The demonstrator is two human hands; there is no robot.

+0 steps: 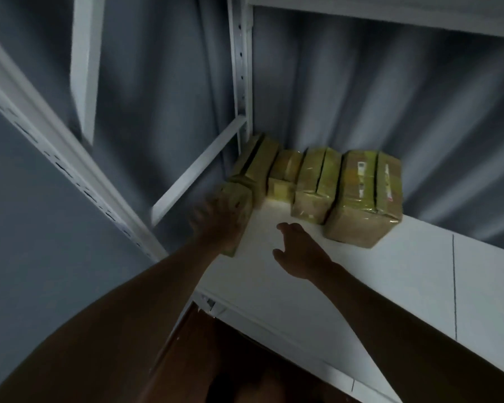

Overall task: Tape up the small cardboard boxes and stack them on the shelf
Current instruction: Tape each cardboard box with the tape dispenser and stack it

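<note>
I count five taped cardboard boxes (364, 196) on one white shelf (390, 286): four in the back row, one at the left edge. Two hands, left hand (218, 225) and right hand (300, 251).

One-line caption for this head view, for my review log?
Left hand places a taped box beside a row of taped boxes on the white shelf; right hand hovers open.

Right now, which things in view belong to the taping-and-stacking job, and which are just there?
Job:
left hand on the box being placed
right hand, open
taped boxes in a row
white shelf

Just there:
shelf upright
grey wall
</note>
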